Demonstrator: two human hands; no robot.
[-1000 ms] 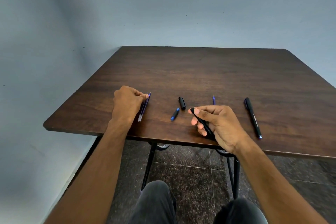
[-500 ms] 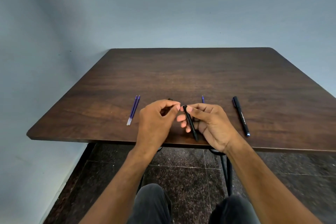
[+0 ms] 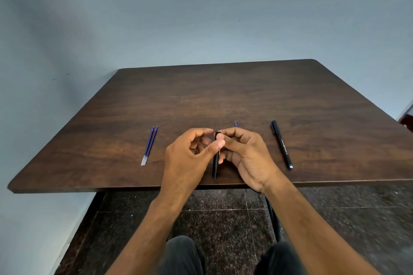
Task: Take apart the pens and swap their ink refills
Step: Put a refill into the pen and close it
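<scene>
a black pen barrel [image 3: 215, 164] stands nearly upright between the two hands, just above the near edge of a dark wooden table [image 3: 223, 100]. the right hand [image 3: 248, 158] holds it – fingers curled round its upper part. the left hand [image 3: 190, 156] meets it from the left, thumb pressed against the barrel near the top and forefinger arched over its upper end; whether a small piece sits under those fingertips cannot be told. two blue refills [image 3: 149, 145] lie side by side on the table, well to the left of the hands. a whole black pen [image 3: 282, 144] lies to the right, apart from the right hand. the tip of another blue refill [image 3: 235, 124] shows just beyond the right hand's knuckles. compared with half a second ago, the left hand has closed in on the barrel – then it was just short of it – and the barrel now stands straighter.
</scene>
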